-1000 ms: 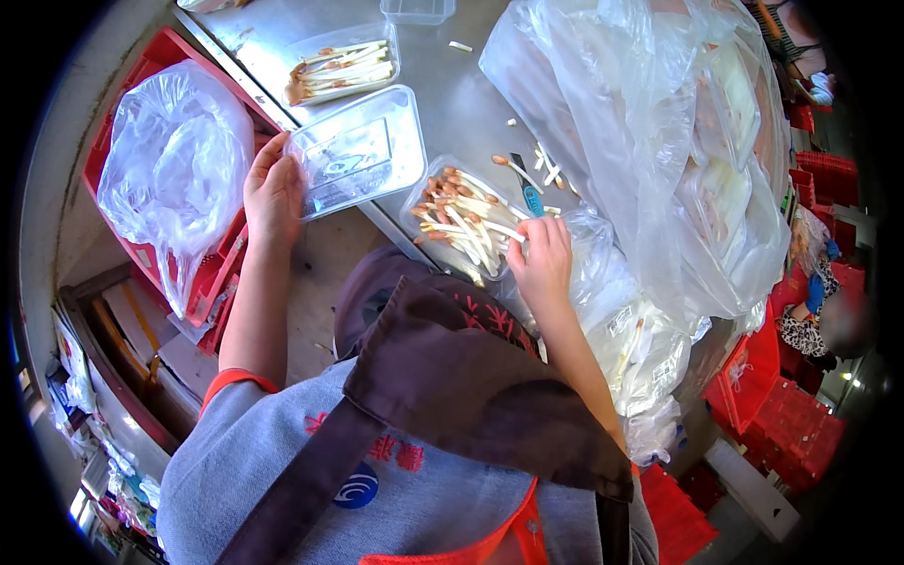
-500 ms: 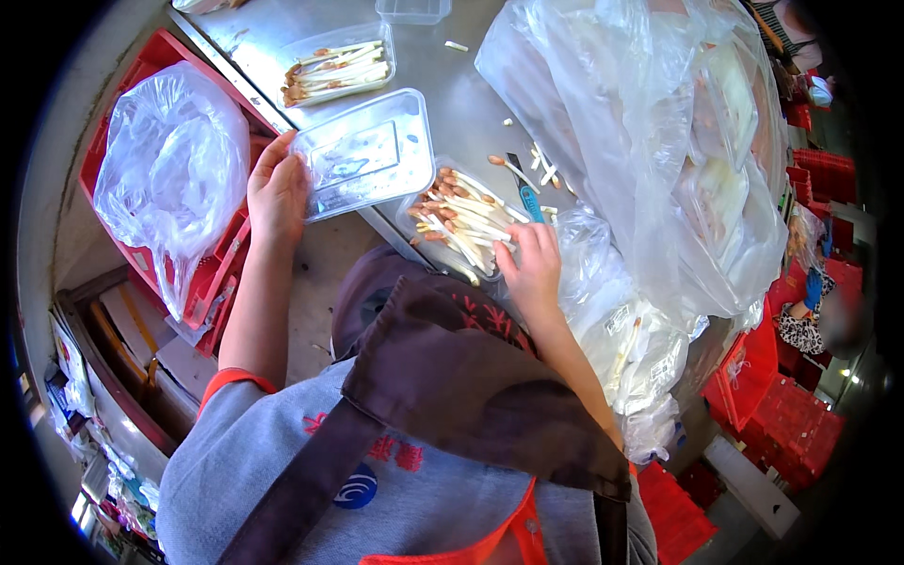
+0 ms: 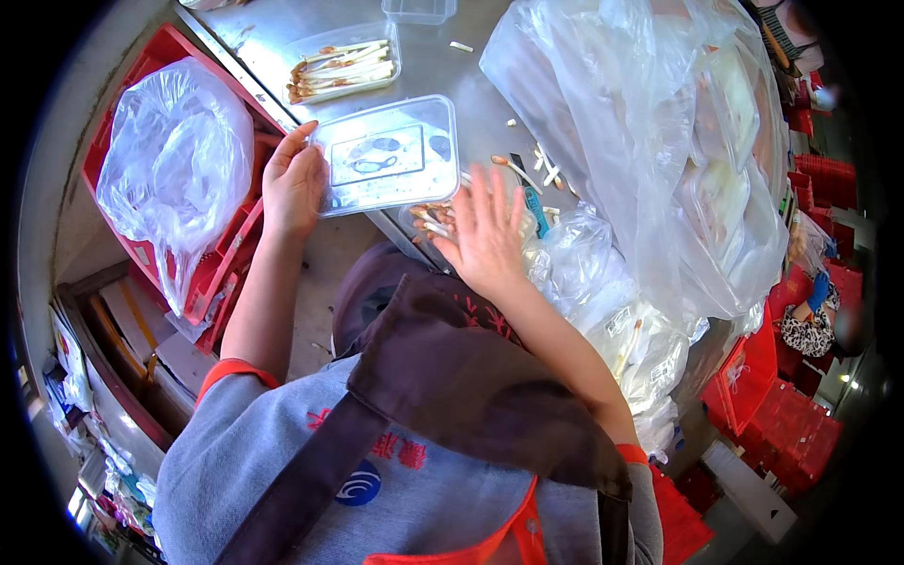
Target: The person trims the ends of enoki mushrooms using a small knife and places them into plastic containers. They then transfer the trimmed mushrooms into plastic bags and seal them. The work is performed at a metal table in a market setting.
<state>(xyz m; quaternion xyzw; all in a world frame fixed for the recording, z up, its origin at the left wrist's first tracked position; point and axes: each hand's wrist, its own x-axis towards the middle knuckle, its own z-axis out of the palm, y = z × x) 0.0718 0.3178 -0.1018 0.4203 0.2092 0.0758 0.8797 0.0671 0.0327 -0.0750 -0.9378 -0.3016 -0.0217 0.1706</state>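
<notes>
My left hand [image 3: 294, 179] grips the left edge of a clear rectangular plastic lid [image 3: 386, 155], thumb on top, and holds it tilted above the table edge. Fingers spread, my right hand [image 3: 488, 231] hovers over a clear plastic box of slim pale stalks with brown tips [image 3: 435, 218], like thin mushrooms. Hand and lid hide most of that box. Just right of my fingers lies a teal-handled knife [image 3: 537, 209], partly covered. A second clear box [image 3: 344, 68] farther back holds a row of the same stalks.
Large clear plastic bags [image 3: 640, 141] cover the table's right side. Loose stalk pieces [image 3: 546, 165] lie on the metal table [image 3: 471, 80]. Another clear container [image 3: 419, 9] stands at the back. On the left, a red crate [image 3: 155, 52] holds a plastic bag [image 3: 174, 160]. At far right, a person [image 3: 810, 315] is near red crates.
My right hand has left the stalks, moved left and spread its fingers. My left hand has shifted the lid slightly right, so it covers more of the box.
</notes>
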